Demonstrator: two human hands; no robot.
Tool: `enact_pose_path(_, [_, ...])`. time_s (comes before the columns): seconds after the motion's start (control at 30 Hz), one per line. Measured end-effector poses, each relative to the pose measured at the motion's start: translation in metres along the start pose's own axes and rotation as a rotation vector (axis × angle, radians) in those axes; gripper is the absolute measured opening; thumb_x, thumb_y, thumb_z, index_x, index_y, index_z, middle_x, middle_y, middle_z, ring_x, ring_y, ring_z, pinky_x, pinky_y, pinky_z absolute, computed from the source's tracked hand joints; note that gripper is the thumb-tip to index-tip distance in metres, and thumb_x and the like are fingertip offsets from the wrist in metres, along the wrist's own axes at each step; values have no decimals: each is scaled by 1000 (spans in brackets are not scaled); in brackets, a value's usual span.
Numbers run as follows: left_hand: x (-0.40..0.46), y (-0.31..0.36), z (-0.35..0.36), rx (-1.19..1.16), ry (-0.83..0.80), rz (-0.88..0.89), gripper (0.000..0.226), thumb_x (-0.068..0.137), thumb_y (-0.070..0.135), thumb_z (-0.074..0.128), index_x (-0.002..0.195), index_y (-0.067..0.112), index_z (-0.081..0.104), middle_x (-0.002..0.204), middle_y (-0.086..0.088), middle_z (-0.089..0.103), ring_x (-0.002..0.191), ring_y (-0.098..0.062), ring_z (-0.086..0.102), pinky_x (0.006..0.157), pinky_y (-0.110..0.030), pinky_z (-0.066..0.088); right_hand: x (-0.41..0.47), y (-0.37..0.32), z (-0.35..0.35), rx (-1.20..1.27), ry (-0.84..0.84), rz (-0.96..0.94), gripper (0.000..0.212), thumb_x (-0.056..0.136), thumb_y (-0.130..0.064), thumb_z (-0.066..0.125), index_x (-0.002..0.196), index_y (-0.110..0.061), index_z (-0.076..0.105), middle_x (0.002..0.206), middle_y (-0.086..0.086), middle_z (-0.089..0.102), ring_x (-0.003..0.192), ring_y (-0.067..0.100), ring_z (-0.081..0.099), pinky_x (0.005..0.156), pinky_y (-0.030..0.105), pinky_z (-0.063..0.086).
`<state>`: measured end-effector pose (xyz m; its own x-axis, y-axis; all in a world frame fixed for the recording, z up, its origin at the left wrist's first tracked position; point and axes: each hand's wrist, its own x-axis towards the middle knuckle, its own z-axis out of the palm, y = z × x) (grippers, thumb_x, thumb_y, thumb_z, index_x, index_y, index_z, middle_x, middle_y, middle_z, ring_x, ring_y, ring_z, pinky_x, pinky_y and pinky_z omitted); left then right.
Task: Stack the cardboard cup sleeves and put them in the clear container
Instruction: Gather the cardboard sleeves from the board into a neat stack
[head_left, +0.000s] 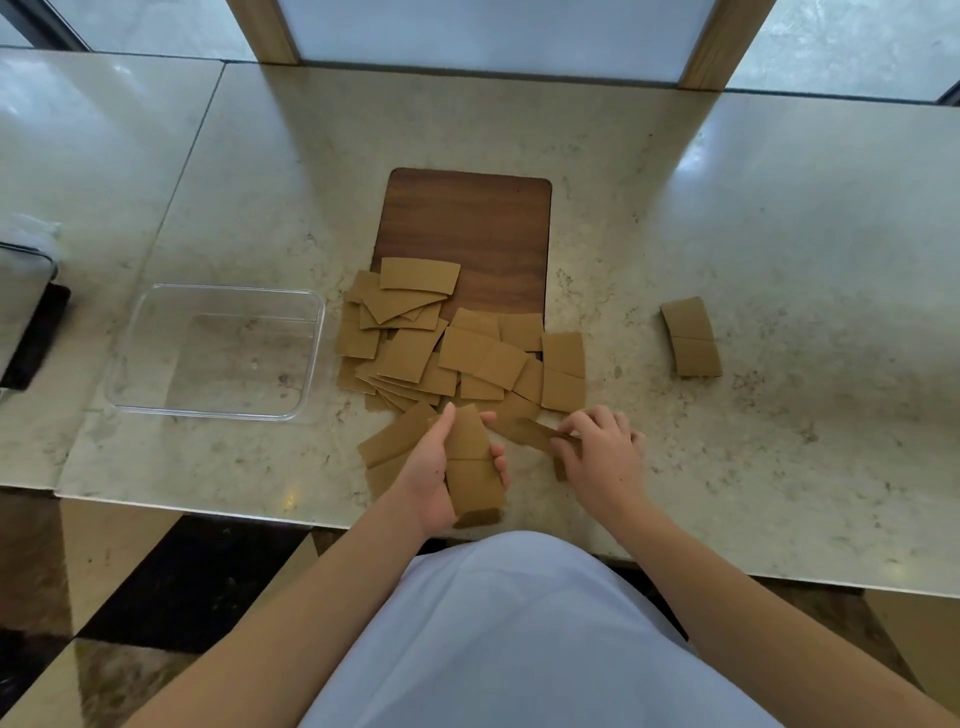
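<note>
I had the left hand (434, 480) wrapped round a stack of cardboard cup sleeves (472, 465) just inside the near edge of the marble counter (753, 208), thumb up along the stack's left side and fingertips curled round its right side, so the stack was clamped between them. Under that hand, another flat sleeve (392, 441) lay on the counter, partly covered by my wrist.

The right hand (602, 457) sat just to the right of the stack, palm down, its fingers bent and pinching the end of a single sleeve (524, 428) that lay slanting on the counter between the two hands. That sleeve touched the near fringe of the loose pile.

The loose pile of sleeves (457, 348) spread across the middle of the counter, overlapping one another at all angles, its far part lying over the near end of a dark wooden board (467, 218). The board ran away from me toward the far edge.

The clear container (218, 348) stood on the counter just left of the pile, with no sleeves in it that I could see. Well to the right, apart from everything else, a small separate stack of sleeves (691, 338) lay on its own. At the counter's left edge a dark object (31, 322) showed, too cut off to name.
</note>
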<state>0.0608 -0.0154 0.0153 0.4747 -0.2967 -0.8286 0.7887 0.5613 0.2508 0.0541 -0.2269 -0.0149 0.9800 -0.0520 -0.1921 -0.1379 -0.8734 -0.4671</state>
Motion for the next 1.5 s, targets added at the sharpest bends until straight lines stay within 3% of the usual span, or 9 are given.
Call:
enact_pose_path(0.13, [-1,1,3,17,-49,19,60,101,57,52,132,8,65,85,-19,65,72,-31,64,73,-46,57,6,-16,-23,380,-74,125,9,102,-24,62,94,-25,60,84,-9,67,79,14,65,64,23,47])
enact_pose_path(0.27, [-1,1,8,45,-77,41,58,100,56,55,132,8,64,85,-18,65,73,-30,64,72,-45,57,-1,-46,-44,610,42,147,18,102,-22,63,90,-36,59,89,-9,69,84,5,65,70,20,52])
enact_pose_path(0.53, [-4,-4,22,74,-180,48,82,91,75,49,125,2,69,114,-19,74,99,-31,75,78,-42,62,-25,-93,-32,225,121,-173,10,98,-21,65,102,-16,72,93,-5,59,75,7,57,67,20,52])
enact_pose_path(0.67, [-5,-1,24,28,-160,76,83,83,74,58,134,10,57,124,-16,65,117,-32,62,108,-48,51,-29,-99,-26,128,72,-233,23,98,-28,61,115,-18,72,91,-7,52,71,8,51,58,16,40])
enact_pose_path(0.8, [-6,1,25,23,-119,93,77,82,70,63,129,9,61,111,-12,73,103,-27,72,85,-40,62,-28,-97,-26,53,21,-255,27,101,-33,51,118,-20,68,88,-9,43,66,3,38,53,10,23])
enact_pose_path(0.9, [-7,1,28,39,-106,74,74,89,70,58,132,10,63,116,-11,75,108,-27,72,91,-41,57,-24,-97,-26,36,-12,-223,28,103,-36,47,117,-19,65,89,-8,41,60,2,35,51,15,26])
enact_pose_path(1.13, [-2,2,28,-48,-63,43,73,99,69,45,138,11,65,129,-13,72,109,-29,73,81,-40,63,-20,-92,-33,78,-179,-245,65,91,-58,54,140,-16,54,104,-5,43,88,13,50,75,28,48])
enact_pose_path(1.33, [2,3,21,-25,-95,16,77,100,73,33,138,13,64,124,-18,73,110,-35,73,87,-46,60,-23,-76,-29,-54,-202,-310,89,85,-84,33,155,-30,41,121,-5,48,114,15,40,103,37,33])
enact_pose_path(1.5, [5,0,24,-17,-130,11,78,92,80,42,127,15,65,115,-18,73,105,-36,73,87,-49,61,-24,-71,-25,-57,-181,-306,83,84,-85,33,153,-39,42,121,-7,46,115,14,37,103,37,30])
